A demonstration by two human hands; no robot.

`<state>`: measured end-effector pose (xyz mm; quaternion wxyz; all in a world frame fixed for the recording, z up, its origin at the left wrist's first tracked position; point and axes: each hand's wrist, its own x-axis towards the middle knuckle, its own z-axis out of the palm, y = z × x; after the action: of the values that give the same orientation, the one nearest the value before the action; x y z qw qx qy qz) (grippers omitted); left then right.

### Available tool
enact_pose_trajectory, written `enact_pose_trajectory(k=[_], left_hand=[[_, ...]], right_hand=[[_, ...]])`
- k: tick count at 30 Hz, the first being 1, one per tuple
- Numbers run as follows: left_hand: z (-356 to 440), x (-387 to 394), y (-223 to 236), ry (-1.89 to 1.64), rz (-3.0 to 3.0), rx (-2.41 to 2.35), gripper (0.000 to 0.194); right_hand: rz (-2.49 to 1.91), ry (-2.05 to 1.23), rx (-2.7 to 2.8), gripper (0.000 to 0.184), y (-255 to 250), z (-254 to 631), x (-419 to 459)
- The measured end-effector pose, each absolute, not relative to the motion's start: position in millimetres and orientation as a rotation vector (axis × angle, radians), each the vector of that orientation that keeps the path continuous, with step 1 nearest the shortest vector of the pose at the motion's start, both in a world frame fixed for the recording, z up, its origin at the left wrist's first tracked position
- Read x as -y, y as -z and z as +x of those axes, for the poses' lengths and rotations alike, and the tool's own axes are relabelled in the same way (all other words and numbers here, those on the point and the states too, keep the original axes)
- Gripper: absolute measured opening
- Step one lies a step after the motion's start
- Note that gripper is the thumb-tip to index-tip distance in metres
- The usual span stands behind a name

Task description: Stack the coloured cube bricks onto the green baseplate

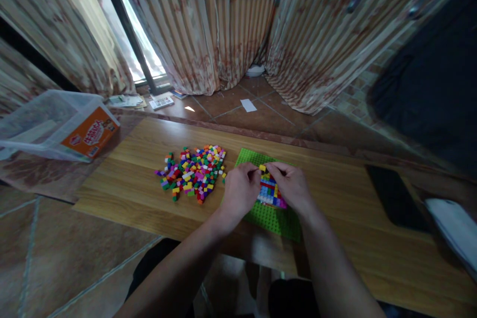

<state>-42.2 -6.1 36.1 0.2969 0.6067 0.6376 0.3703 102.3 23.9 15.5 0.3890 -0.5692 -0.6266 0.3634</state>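
Striped curtains (238,25) hang behind a wooden bench (335,198). Fingers of the left hand (241,188) and right hand (292,186) curl inward, their tips close around a yellow brick (263,167); which hand pinches it cannot be told. Below sit coloured bricks (267,193) built on a green baseplate (274,223). Leftward lies a loose brick pile (196,171), then a clear tub (44,146) whose orange label (91,131) bears white Chinese characters, too blurred to read surely.

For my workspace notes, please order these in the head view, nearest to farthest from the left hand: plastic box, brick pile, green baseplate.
1. Green baseplate, partly beneath the left hand.
2. Brick pile, to its left.
3. Plastic box, farther left.
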Motion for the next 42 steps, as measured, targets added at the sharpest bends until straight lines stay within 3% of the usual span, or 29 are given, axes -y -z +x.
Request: enact_pose_trajectory(k=[17,24,30,42], left_hand=[[-35,8,-25,-1.075,1.555,-1.754,0.021],[-41,11,-31,-0.971,1.609,-1.729,0.021],[-52,9,-36,-0.942,1.622,-1.676,0.026],[-120,-11,-50,-1.625,1.007,-1.482,0.016]], right_hand=[[-1.440,-0.890,1.622,0.035,-12,101,-22],[-1.476,-1.010,1.504,0.048,-12,104,-22],[-1.478,-1.040,1.432,0.048,-14,107,-23],[-1.341,-0.298,1.358,0.033,-42,84,-4]])
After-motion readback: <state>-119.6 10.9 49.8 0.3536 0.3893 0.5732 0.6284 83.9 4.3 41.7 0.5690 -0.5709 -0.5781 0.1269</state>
